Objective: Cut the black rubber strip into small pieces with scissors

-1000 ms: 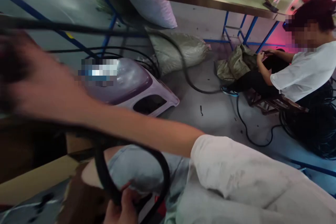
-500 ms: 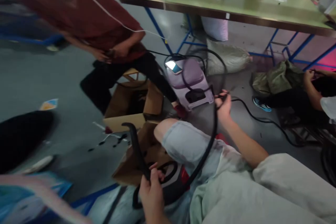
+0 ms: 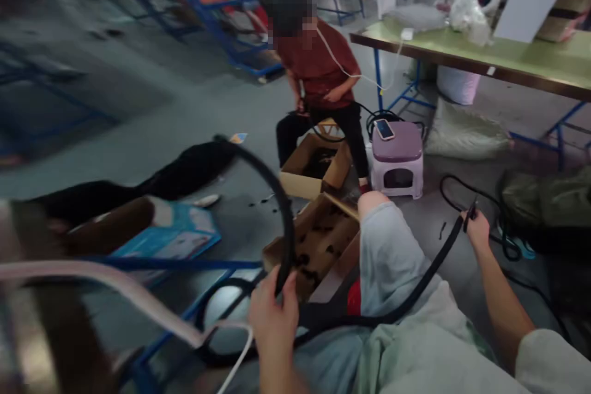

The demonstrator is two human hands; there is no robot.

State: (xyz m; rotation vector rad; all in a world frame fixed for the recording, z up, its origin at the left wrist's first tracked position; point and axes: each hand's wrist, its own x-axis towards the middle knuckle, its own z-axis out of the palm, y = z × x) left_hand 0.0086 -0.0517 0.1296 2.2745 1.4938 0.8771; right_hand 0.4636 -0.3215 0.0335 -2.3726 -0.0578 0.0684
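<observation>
A long, thick black tube [image 3: 418,292] stretches in a bow across my lap. Low in the middle, my left hand [image 3: 276,317] is closed around it, and a curved length of the tube rises above that fist. Off to the right, my right hand [image 3: 476,231] is closed where the other stretch of tube reaches its fingers. A small dark pointed tool [image 3: 471,212], perhaps snips, also shows at those fingers; blur hides its exact kind. More black tube loops beside my left wrist. Below my knee stands an open cardboard box [image 3: 314,261] with small dark pieces inside.
A co-worker in a dark red shirt [image 3: 318,61] sits ahead by another cardboard box [image 3: 300,184]. A purple-topped stool [image 3: 398,144] carries a phone [image 3: 384,129]. A green-topped table [image 3: 462,49] stands at right. A blue metal frame [image 3: 184,263] and a pale tube [image 3: 115,292] are at left.
My view has swung left. My right hand has moved outward to the right, drawing the black tube into a wider bow. The tube in my left hand now arches higher.
</observation>
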